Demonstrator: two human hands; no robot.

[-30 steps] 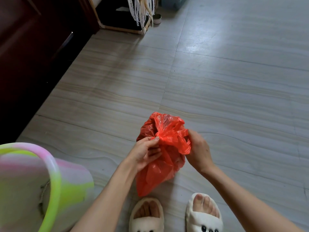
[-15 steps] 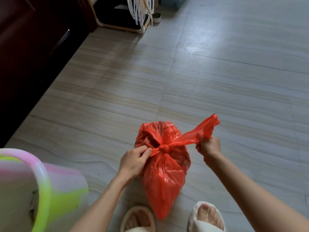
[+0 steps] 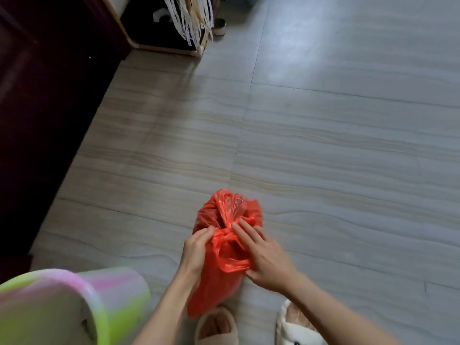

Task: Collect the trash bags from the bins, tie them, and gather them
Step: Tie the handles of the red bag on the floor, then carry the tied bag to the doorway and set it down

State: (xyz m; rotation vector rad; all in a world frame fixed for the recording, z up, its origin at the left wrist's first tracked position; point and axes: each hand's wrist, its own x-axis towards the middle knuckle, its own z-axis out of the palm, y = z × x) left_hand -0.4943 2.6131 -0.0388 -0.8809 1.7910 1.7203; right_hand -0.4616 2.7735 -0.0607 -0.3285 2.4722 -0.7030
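A red plastic trash bag [image 3: 216,285] stands on the tiled floor just ahead of my slippered feet, its neck gathered into a knot. My left hand [image 3: 195,252] pinches the bag at the left of the knot. On the right side, my right hand [image 3: 263,257] holds the loose handle strip against the bag, fingers stretched toward the knot. A pink and green plastic bin [image 3: 74,302] stands at the lower left, with no bag visible in it.
Dark wooden furniture [image 3: 44,108] runs along the left. A low wooden-framed stand [image 3: 161,46] with hanging white fringe sits at the top, a small round pot [image 3: 220,27] beside it. Open grey tile floor [image 3: 336,145] spreads to the right.
My right hand, which had pulled a bag handle out to the right to tighten the knot, has come back in against the bag. The view has shifted slightly.
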